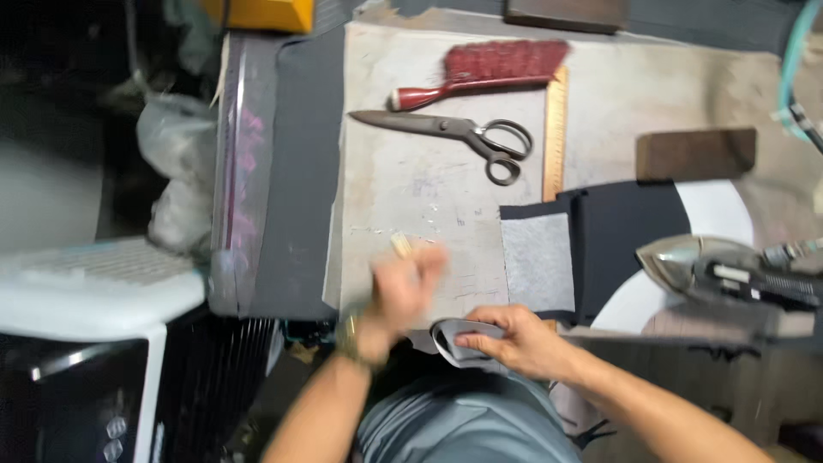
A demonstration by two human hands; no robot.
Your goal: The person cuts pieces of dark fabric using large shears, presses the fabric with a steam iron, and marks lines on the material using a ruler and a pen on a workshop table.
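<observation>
My left hand (403, 287) is blurred with motion over the near edge of the grey work table (403, 180); a small pale stick-like thing (401, 246) pokes out of its fingers, and I cannot tell what it is. My right hand (513, 339) pinches a folded piece of grey fabric (454, 339) at the table's front edge. Just beyond it lies a grey interfacing patch (537, 260) on black cloth (630, 231).
Large scissors (454, 130), a red brush (489, 70) and a wooden ruler (555, 133) lie at the far side. A wooden block (696, 154) and a clothes iron (729, 270) sit right. A white appliance (94, 291) stands left.
</observation>
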